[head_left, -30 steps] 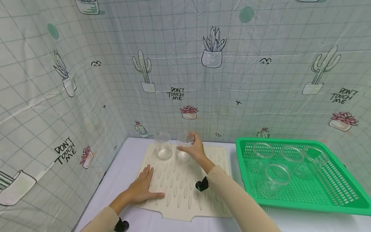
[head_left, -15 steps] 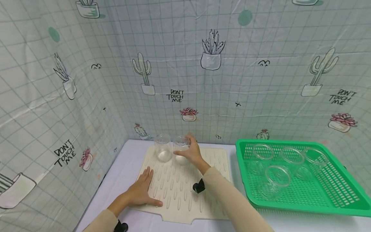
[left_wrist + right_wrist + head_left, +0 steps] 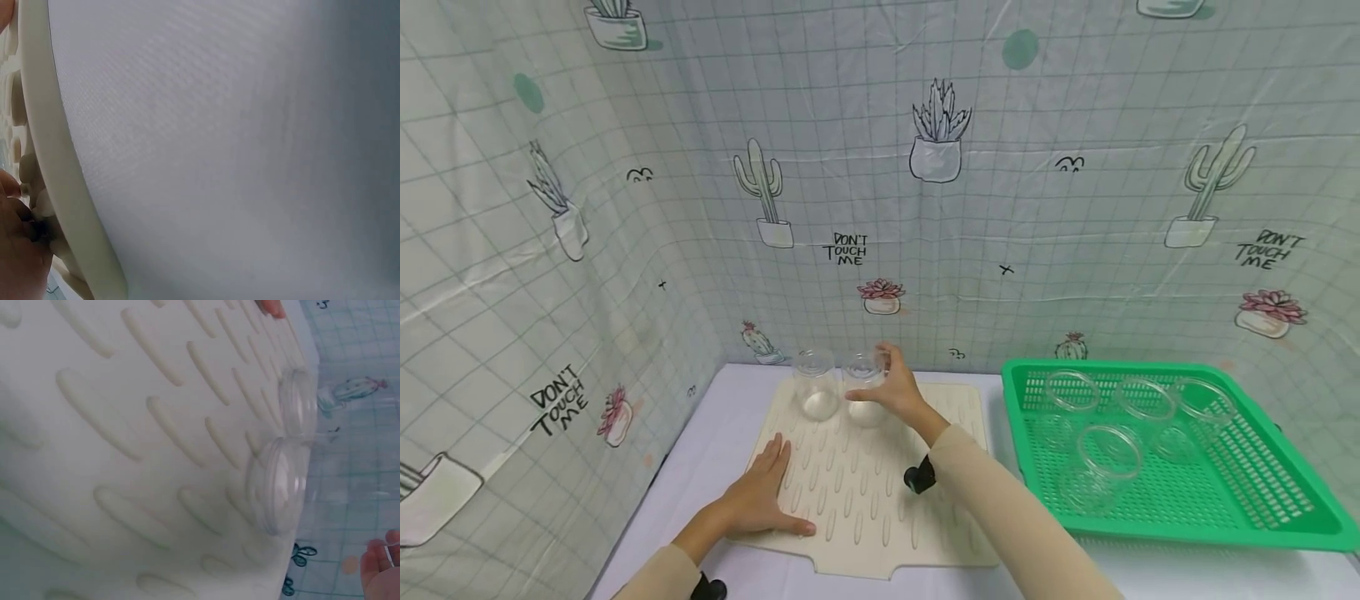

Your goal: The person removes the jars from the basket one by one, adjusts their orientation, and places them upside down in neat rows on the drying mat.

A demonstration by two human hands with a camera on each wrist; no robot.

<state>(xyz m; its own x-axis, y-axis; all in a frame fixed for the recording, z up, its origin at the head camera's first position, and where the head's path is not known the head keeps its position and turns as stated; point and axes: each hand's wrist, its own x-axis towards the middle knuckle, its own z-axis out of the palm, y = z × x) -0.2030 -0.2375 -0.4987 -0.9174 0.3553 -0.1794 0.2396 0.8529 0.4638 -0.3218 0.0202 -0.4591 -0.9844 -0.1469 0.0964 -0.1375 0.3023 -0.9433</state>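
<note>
My right hand (image 3: 901, 393) grips a clear jar (image 3: 863, 414) near its rim at the back of a cream ribbed mat (image 3: 865, 533). Its thumb is on the near left side of the jar and its fingers lie behind. A second clear jar (image 3: 816, 400) stands upright just to the left. In the right wrist view, the base of the held jar (image 3: 278, 487) sits on the mat, and some fingers of the right hand (image 3: 382, 569) show at the lower right. My left hand (image 3: 760, 496) rests with fingers spread on the mat's left edge, seen also partly in the left wrist view.
To the right stands a green plastic basket (image 3: 1225, 521) with several clear jars (image 3: 1101, 471) in it. White cloth (image 3: 715, 433) covers the table. A patterned curtain (image 3: 962, 225) rises behind the mat and on the left.
My right hand has moved the jar a little to the left, closer to the other jar. The left hand has stayed on the mat.
</note>
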